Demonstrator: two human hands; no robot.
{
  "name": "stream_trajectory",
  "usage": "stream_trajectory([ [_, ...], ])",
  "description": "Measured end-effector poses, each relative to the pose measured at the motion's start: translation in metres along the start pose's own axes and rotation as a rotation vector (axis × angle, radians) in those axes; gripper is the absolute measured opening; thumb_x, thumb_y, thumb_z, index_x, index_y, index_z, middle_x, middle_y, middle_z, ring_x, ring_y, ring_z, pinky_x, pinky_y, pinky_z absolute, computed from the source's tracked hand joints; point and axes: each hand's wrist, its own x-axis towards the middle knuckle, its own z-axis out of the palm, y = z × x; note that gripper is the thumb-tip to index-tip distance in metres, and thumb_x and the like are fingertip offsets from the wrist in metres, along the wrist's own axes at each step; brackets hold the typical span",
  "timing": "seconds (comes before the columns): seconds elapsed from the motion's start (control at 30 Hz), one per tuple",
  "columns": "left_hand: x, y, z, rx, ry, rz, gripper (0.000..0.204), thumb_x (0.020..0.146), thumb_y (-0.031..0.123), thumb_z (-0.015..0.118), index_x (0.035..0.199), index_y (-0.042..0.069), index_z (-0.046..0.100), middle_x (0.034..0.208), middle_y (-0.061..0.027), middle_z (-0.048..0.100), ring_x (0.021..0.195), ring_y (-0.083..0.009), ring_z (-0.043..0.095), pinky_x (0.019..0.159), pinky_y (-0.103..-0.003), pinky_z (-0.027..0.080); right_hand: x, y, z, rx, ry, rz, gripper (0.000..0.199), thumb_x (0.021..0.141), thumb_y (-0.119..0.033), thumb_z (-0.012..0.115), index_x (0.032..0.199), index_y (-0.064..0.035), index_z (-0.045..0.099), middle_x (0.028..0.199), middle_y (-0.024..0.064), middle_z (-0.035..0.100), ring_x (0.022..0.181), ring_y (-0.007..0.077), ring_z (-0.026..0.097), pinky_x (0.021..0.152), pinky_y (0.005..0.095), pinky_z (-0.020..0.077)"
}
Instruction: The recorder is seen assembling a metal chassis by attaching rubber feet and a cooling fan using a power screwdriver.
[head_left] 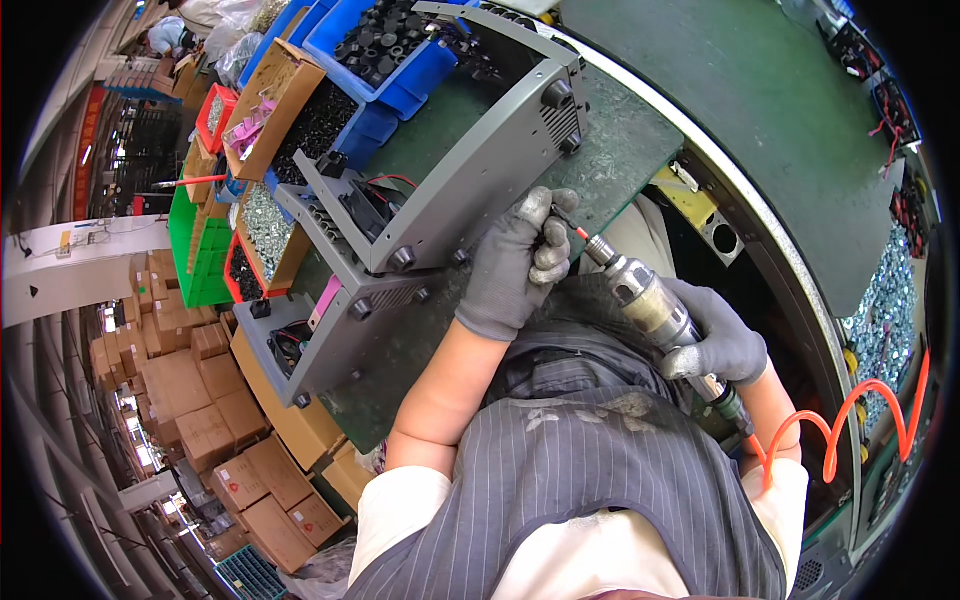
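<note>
My right hand [722, 335], in a grey glove, is wrapped round an air screwdriver [648, 302] with a coiled orange hose [832, 450] at its rear end. The tool points up and left, its bit close to my gloved left hand [515, 262]. My left fingers are curled, the thumb and forefinger pinched at a small dark piece [566, 215] by the bit tip; its kind is hard to make out. Just left of that hand stands a grey metal casing [480, 165] with round black feet [402, 258]. A second grey casing [345, 325] stands nearer, beside my left forearm.
Blue bins [408, 95] of black parts line the far left, with a cardboard tray of screws [265, 235] and a green crate [195, 250]. Stacked cartons [190, 400] stand farther left. A curved bench edge [740, 190] runs along my right; small shiny parts [888, 310] lie beyond it.
</note>
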Motion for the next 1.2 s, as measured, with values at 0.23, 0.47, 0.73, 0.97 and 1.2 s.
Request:
stream_trajectory([
  [0.23, 0.004, -0.004, 0.005, -0.133, -0.005, -0.085, 0.030, 0.097, 0.027, 0.047, 0.105, -0.001, 0.053, 0.064, 0.0022, 0.055, 0.048, -0.0033, 0.039, 0.039, -0.016, 0.030, -0.002, 0.009, -0.007, 0.017, -0.005, 0.000, 0.089, 0.055, -0.037, 0.082, 0.127, 0.0040, 0.048, 0.114, 0.0111, 0.056, 0.103, 0.0194, 0.052, 0.094, 0.0312, 0.0381],
  [0.47, 0.002, -0.008, 0.016, 0.311, 0.109, 0.093, 0.031, 0.096, 0.028, 0.051, 0.102, 0.000, 0.059, 0.065, 0.0029, 0.055, 0.048, -0.0009, 0.039, 0.041, -0.015, 0.031, -0.002, 0.009, -0.010, 0.026, 0.044, -0.013, 0.094, 0.049, -0.038, 0.082, 0.125, 0.0061, 0.049, 0.108, 0.0082, 0.059, 0.098, 0.0170, 0.054, 0.090, 0.0298, 0.0401],
  [0.73, 0.000, 0.009, 0.009, 0.719, 0.093, 0.060, 0.028, 0.095, 0.025, 0.052, 0.105, 0.000, 0.061, 0.066, 0.0016, 0.057, 0.049, -0.0011, 0.041, 0.043, -0.016, 0.032, 0.002, 0.014, -0.028, -0.441, 0.025, -0.169, 0.096, 0.057, -0.038, 0.080, 0.136, -0.0013, 0.038, 0.097, 0.0167, 0.063, 0.089, 0.0287, 0.064, 0.081, 0.0324, 0.0461],
  [0.97, 0.003, 0.008, 0.007, 0.211, -0.088, -0.098, 0.033, 0.097, 0.028, 0.047, 0.113, -0.001, 0.055, 0.069, 0.0016, 0.055, 0.050, -0.0019, 0.037, 0.044, -0.016, 0.031, 0.016, 0.020, -0.037, -0.271, -0.073, -0.332, 0.104, 0.057, -0.038, 0.081, 0.141, -0.0020, 0.031, 0.100, 0.0148, 0.064, 0.094, 0.0253, 0.063, 0.087, 0.0313, 0.0447],
  [1.2, -0.031, 0.049, 0.063, 1.843, -0.178, 0.311, 0.040, 0.083, 0.034, 0.061, 0.108, 0.003, 0.064, 0.089, -0.0107, 0.063, 0.074, -0.0171, 0.057, 0.066, -0.029, 0.046, 0.025, 0.015, -0.064, -0.531, 0.222, -0.189, 0.099, 0.060, -0.034, 0.079, 0.143, -0.0077, 0.030, 0.114, 0.0173, 0.060, 0.107, 0.0275, 0.059, 0.094, 0.0345, 0.0418],
])
